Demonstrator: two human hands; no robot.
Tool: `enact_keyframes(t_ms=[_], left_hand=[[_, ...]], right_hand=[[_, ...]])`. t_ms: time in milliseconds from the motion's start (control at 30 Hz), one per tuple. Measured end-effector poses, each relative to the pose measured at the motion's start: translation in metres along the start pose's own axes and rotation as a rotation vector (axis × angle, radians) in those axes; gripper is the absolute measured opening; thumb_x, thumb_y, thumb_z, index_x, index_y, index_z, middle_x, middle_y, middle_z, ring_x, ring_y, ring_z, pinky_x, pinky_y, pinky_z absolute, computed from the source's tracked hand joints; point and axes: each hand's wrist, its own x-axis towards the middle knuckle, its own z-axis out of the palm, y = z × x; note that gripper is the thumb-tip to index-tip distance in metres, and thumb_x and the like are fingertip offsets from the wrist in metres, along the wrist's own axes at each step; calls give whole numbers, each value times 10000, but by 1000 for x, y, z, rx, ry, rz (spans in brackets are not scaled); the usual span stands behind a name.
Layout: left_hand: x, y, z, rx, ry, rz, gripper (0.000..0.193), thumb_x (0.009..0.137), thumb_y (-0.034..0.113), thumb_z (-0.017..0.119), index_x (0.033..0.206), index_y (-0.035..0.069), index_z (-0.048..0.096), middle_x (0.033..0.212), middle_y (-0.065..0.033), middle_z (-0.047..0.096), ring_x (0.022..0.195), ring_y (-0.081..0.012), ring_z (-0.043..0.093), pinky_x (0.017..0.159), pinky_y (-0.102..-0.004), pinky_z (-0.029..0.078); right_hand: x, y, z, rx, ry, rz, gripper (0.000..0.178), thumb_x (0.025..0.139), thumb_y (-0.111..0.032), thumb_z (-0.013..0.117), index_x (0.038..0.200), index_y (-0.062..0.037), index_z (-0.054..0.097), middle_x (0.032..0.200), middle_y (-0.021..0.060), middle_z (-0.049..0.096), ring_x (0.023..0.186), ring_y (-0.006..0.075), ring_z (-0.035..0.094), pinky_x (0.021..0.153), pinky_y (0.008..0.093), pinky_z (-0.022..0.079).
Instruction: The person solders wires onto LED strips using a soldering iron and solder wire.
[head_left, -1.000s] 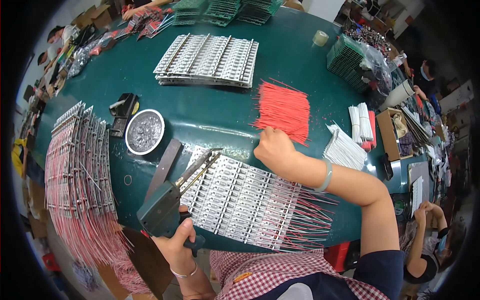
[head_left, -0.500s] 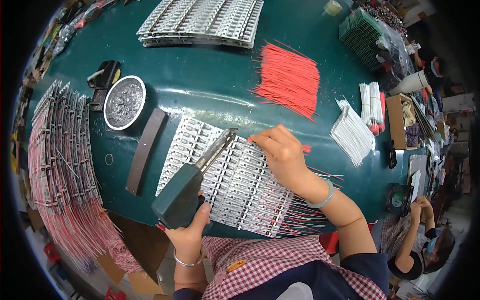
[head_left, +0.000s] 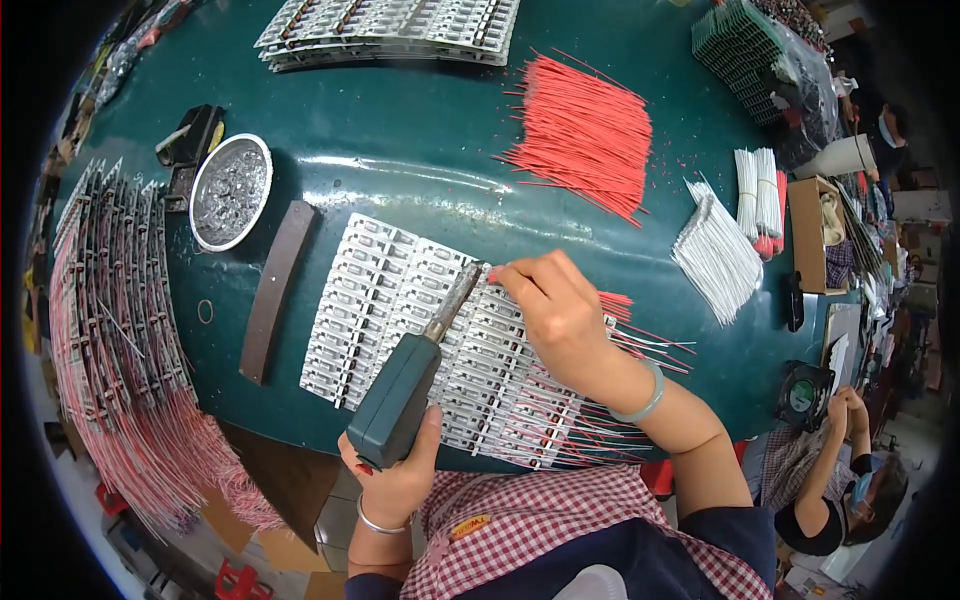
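My left hand (head_left: 402, 482) is wrapped round the dark green body of a soldering gun (head_left: 398, 400). Its metal tip reaches up to the far part of a white circuit board panel (head_left: 350, 320), close to my right fingertips. My right hand (head_left: 568, 318) pinches a red wire (head_left: 493, 276) at the panel's upper edge; most of this wire is hidden by the hand. Rows of small parts cover the panel. Red and white wires (head_left: 600, 425) fan out from its right side.
A wide pile of cut red wires (head_left: 585, 135) lies beyond my right hand, with white wires (head_left: 718, 258) further right. Left of the panel are a curved brown bar (head_left: 280, 290) and a white bowl (head_left: 232, 195) of silvery bits. Wired panels (head_left: 115, 300) hang over the left edge.
The soldering gun has swung more upright and shifted right, its tip now beside my right fingertips. My right hand has moved slightly left, still pinching the red wire. The view has shifted a little.
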Motion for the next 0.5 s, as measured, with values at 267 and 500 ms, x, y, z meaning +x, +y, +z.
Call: enact_keyframes(t_ms=[267, 500], left_hand=[[7, 4, 2, -4, -63, 10, 182, 787, 22, 797, 932, -41, 706, 846, -97, 704, 688, -155, 662, 618, -272, 512], [10, 5, 2, -17, -99, 34, 167, 785, -30, 761, 927, -61, 680, 831, -101, 663, 672, -185, 640, 604, -283, 495]], right_hand=[[4, 2, -1, -10, -61, 16, 367, 651, 121, 620, 1003, 36, 684, 931, 118, 647, 804, 275, 602, 701, 358, 526], [5, 2, -3, -48, -107, -24, 337, 690, 24, 637, 1022, 64, 678, 951, 131, 618, 883, 277, 586, 714, 341, 537]])
